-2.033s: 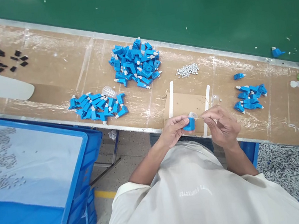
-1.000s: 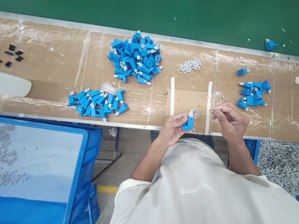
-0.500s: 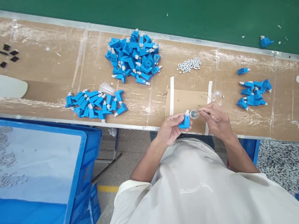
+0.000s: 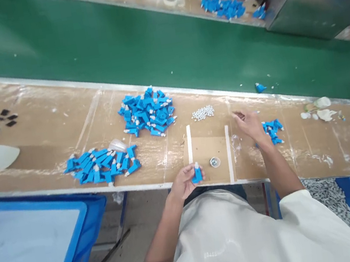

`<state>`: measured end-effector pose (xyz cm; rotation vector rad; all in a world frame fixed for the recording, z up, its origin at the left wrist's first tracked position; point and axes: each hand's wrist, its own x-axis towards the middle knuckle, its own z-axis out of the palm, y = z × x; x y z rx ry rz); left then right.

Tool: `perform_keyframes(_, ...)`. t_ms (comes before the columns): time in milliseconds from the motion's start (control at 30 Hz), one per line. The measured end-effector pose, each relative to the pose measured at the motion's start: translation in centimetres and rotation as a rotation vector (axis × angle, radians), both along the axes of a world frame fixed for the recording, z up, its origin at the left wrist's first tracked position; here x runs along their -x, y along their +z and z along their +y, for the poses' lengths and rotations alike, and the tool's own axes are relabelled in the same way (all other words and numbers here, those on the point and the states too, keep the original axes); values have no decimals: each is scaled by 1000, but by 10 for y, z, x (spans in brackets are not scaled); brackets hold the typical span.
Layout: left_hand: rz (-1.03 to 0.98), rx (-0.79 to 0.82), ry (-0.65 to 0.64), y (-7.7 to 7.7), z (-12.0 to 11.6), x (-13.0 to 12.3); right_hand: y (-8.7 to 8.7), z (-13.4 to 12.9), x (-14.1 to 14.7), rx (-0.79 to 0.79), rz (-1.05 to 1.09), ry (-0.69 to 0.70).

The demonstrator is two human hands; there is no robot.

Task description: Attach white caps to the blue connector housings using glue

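holding blue part (image 4: 196, 176), long axis and white tip (image 4: 197, 165) away from shirt (image 4: 235, 241)

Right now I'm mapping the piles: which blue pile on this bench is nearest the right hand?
The small pile beside the right hand, mostly right of its wrist; the other blue piles lie farther left.

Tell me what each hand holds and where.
Left hand: a blue part, gripped by its body, white tip free. Right hand: too blurred to tell.
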<state>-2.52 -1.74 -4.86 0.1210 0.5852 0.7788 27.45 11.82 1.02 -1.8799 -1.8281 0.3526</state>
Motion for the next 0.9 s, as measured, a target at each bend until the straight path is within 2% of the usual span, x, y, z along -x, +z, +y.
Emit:
perform_keyframes(100, -14, -35, -2, -6, -1, -1, 13, 43, -15, 80, -79, -73)
perform_keyframes(167, -23, -46, 6, -5, 0, -3, 15, 54, -11, 165, -78, 13)
perform_keyframes(267, -23, -46, 36, -2, 1, -6, 8, 50, 10, 232, -33, 230)
perform_keyframes(367, -2, -61, 55, 0, 2, -7, -4, 41, 31, 151, -70, 351)
perform_keyframes(467, 12, -83, 36, 0, 2, -7, -15, 41, 40, 109, -177, 366)
perform_keyframes(667, -15, -51, 19, 2, 5, -6, -27, 53, 38, 99, -294, 359)
perform_keyframes(800, -35, 3, 41, 3, 9, -5, -37, 66, 35, 76, -252, 410)
perform_keyframes(900, -43, 46, 64, 2, 12, -5, -45, 79, 32, 23, -102, 452)
